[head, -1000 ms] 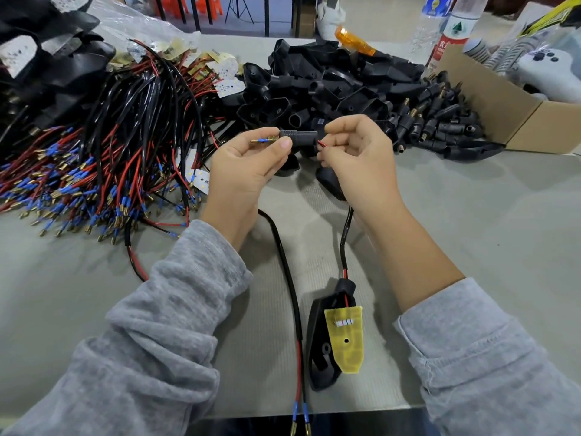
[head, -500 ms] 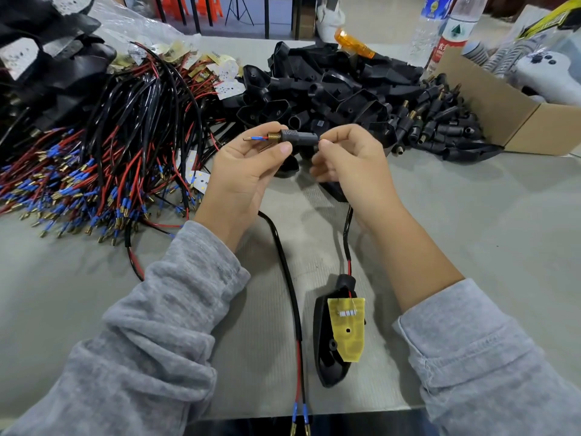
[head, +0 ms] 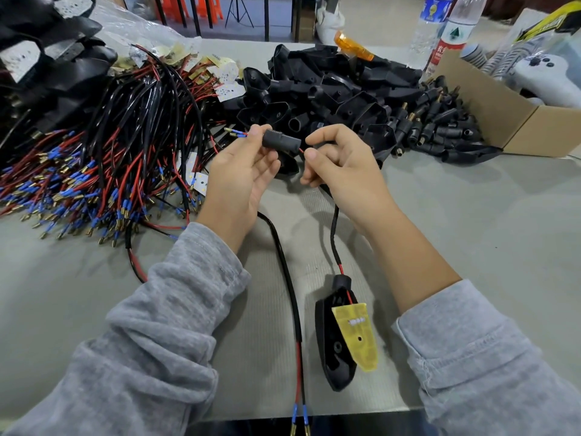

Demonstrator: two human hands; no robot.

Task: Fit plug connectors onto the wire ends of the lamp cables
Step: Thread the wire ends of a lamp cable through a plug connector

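My left hand [head: 242, 174] pinches a black plug connector [head: 280, 142] between thumb and fingers, above the table's middle. Two blue-sleeved, brass-tipped wire ends [head: 234, 133] poke out of its left side. A red wire leaves its right end and runs into my right hand [head: 342, 171], which pinches the black lamp cable [head: 333, 228] just right of the connector. That cable runs down to a black lamp housing [head: 336, 347] with a yellow LED board [head: 358, 335] lying near the front edge.
A second black cable [head: 286, 278] with blue ends lies beside the lamp. A heap of red and black cables [head: 103, 158] fills the left. Black housings [head: 327, 89] and loose connectors [head: 437, 127] are piled behind my hands. A cardboard box [head: 503, 121] and bottles [head: 452, 29] stand at the back right.
The connector has slid further along the wires, so more of the blue ends show at its left. My right hand has drawn slightly away from the connector's end.
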